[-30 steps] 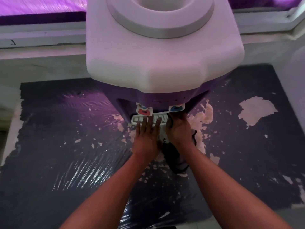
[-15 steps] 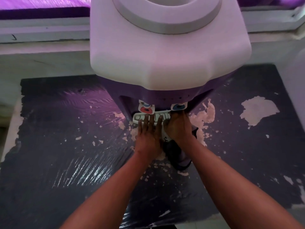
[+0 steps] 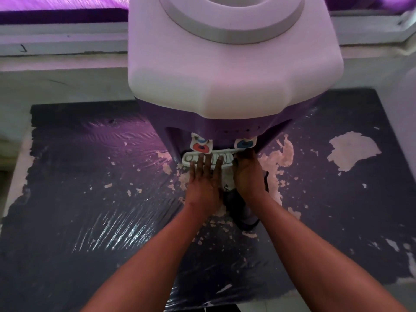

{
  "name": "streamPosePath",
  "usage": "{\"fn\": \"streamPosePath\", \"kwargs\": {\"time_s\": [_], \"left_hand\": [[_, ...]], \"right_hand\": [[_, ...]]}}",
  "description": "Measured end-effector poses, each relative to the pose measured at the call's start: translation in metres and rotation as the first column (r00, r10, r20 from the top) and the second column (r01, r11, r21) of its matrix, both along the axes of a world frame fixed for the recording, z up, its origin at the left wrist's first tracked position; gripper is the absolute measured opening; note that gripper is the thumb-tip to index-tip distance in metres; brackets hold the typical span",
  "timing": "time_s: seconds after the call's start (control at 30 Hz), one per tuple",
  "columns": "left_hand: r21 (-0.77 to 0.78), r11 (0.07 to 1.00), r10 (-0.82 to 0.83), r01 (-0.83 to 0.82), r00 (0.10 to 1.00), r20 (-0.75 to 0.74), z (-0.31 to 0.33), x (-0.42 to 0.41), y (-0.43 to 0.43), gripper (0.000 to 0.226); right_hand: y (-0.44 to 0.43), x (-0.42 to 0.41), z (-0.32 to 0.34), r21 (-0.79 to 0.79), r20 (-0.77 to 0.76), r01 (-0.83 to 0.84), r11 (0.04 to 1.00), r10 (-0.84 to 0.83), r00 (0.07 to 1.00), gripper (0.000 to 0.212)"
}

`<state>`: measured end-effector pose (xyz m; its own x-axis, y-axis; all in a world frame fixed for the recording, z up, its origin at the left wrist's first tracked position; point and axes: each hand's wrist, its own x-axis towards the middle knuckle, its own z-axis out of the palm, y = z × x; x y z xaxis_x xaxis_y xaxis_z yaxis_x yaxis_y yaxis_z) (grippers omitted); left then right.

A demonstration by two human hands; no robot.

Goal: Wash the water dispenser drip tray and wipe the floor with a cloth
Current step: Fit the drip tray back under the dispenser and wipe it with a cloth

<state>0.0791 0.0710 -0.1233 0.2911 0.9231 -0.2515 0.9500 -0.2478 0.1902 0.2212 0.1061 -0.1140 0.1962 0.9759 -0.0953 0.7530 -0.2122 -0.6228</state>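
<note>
**A:** Where do the person's arms come in?

**B:** Both bare forearms enter from the 6 o'clock edge and reach toward 12. Between the wrists, partly under the right one, a dark cloth (image 3: 244, 212) lies bunched on the floor (image 3: 90, 210), a dark glossy sheet with pale peeled patches.

**A:** And the hands?

**B:** The left hand (image 3: 203, 184) lies flat with its fingers straight and spread, their tips resting on the drip tray (image 3: 186, 159). It clasps nothing. The right hand (image 3: 248, 174) sits just at its 3 o'clock, fingers bent at the tray's right end. Their tips are lost in shadow, so whether they clutch the tray cannot be told.

**A:** Where is the tray itself?

**B:** The white slotted tray sits in the recess of the purple front of the water dispenser (image 3: 225, 86), directly under two taps. The red tap (image 3: 201, 147) is at the tray's 11 o'clock and the blue tap (image 3: 244, 144) at its 1 o'clock.

**A:** Beyond that?

**B:** The dispenser's white top, with its grey ring, fills the 12 o'clock part of the view. Behind it runs a pale ledge (image 3: 63, 41).
</note>
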Motion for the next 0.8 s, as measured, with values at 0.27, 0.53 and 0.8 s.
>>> {"fn": "streamPosePath", "kwargs": {"time_s": [0.27, 0.53, 0.8], "left_hand": [[0.029, 1.000, 0.000, -0.001, 1.000, 0.016, -0.004, -0.001, 0.000, 0.092], [0.024, 0.999, -0.027, 0.027, 1.000, 0.009, -0.002, -0.002, 0.000, 0.087], [0.290, 0.950, 0.038, -0.115, 0.965, 0.260, 0.001, -0.021, 0.005, 0.046]], "right_hand": [[-0.021, 0.002, 0.012, 0.245, -0.047, 0.020, 0.969, -0.008, 0.999, 0.022], [-0.003, -0.017, 0.002, 0.154, 0.101, -0.136, 0.979, 0.122, 0.987, 0.020], [0.002, -0.024, -0.008, -0.010, 0.133, -0.094, 0.995, 0.095, 0.987, 0.028]]}}
